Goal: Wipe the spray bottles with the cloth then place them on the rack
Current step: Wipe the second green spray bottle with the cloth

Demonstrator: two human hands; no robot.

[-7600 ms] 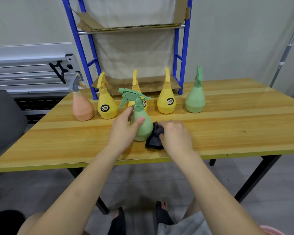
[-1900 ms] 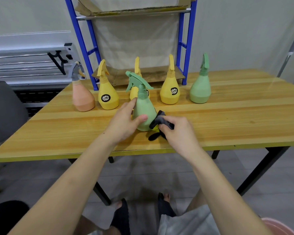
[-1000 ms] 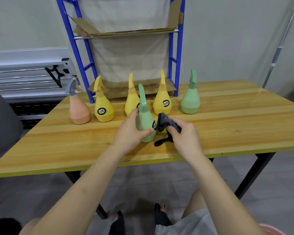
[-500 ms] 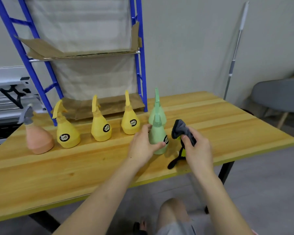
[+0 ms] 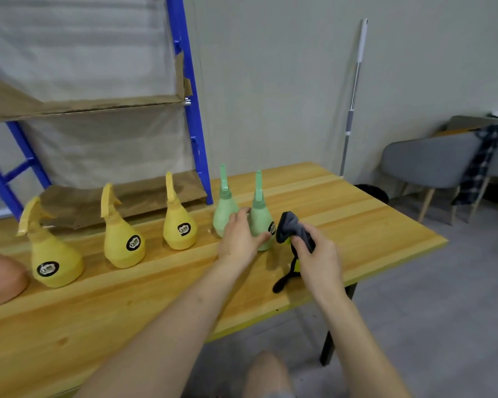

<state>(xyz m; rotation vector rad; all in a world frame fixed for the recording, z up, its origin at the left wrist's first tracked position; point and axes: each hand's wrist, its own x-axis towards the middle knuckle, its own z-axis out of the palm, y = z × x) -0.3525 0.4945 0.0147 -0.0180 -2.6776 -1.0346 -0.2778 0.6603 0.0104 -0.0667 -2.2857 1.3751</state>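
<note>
Gripping green bottle point(image 5: 260, 222), left hand point(image 5: 239, 237); right hand point(image 5: 318, 254) pinches cloth point(image 5: 292, 229).

Green spray bottle point(image 5: 260, 222), upright, frame centre, black label facing right. Second green spray bottle point(image 5: 224, 209) just left. Dark grey cloth point(image 5: 292, 229) bunched beside, right. Blue rack point(image 5: 191, 110) upper left.

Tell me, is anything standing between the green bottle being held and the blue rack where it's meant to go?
Yes. The left hand grips the green bottle near the table's front. A second green bottle stands just behind it, toward the rack, and three yellow bottles line up before the cardboard-lined lower shelf. Lifting it over them looks feasible.
</note>
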